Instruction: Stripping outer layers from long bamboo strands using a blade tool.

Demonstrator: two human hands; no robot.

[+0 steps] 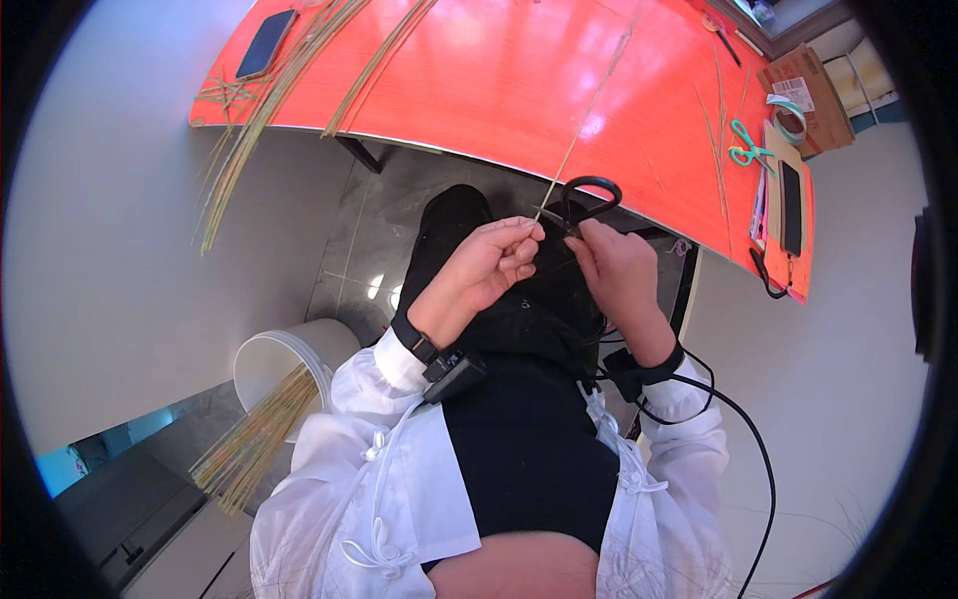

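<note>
Over lap, below edge of orange table point(519, 80): both hands close together, working one thin straw stalk point(584, 115). Left hand point(489, 265) w/ fingers curled shut, pinching stalk's near end between thumb and forefinger, prob. to keep it taut and steady. Stalk runs up from that pinch, diagonally across tabletop toward far edge, so most of its length rests on table while only near end gets handled. Right hand point(614, 262) closed around black scissors point(587, 200), handle loops up toward table edge, blades down by left fingertips; blades hidden behind fingers, can't tell if open or meeting on stalk. Black wrist straps on both forearms, cable trailing off right one.

Elsewhere on table: bundle of long stalks point(289, 80) fanned over left corner, tips hanging past edge, likely stock kept within reach. Dark phone point(265, 44) beside bundle. Few loose stalks near right side, plus teal scissors point(746, 148), roll of tape point(791, 112), second phone point(791, 208) and cardboard box point(810, 92), all parked away from working spot.

Down left of chair: white bucket point(289, 359) w/ more stalks point(254, 444) leaning out, set low beside seat, prob. as holder for material or cut pieces; can't tell which.
</note>
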